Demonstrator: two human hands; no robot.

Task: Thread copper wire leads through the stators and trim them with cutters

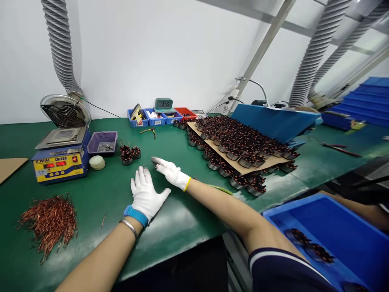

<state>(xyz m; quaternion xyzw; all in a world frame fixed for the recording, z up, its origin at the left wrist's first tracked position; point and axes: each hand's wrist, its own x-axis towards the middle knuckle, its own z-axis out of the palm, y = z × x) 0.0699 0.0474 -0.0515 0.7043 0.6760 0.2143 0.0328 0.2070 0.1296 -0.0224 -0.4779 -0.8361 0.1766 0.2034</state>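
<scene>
My left hand (pixel 147 194), in a white glove with a blue wrist strap, lies flat on the green bench (pixel 170 251) with the fingers stretched and the thumb spread. Just right of it, my white-gloved right hand (pixel 172 172) reaches leftward, fingers extended and the edge of the hand near the bench top. I see nothing held in either hand. Beyond the left fingertips stand a few copper-wound motor stators (pixel 126 155). A green and yellow strip (pixel 220 188) lies partly behind my right forearm. A single short copper wire piece (pixel 104 219) rests left of my left wrist.
At left are a pile of copper wire pieces (pixel 50 225), a blue-yellow heating unit (pixel 60 160), a round pale pad (pixel 97 162) and a purple tray (pixel 102 142). Yellow-handled pliers (pixel 148 130) lie behind. Stacked stators (pixel 243 142) fill the right; a blue bin (pixel 331 227) stands at lower right.
</scene>
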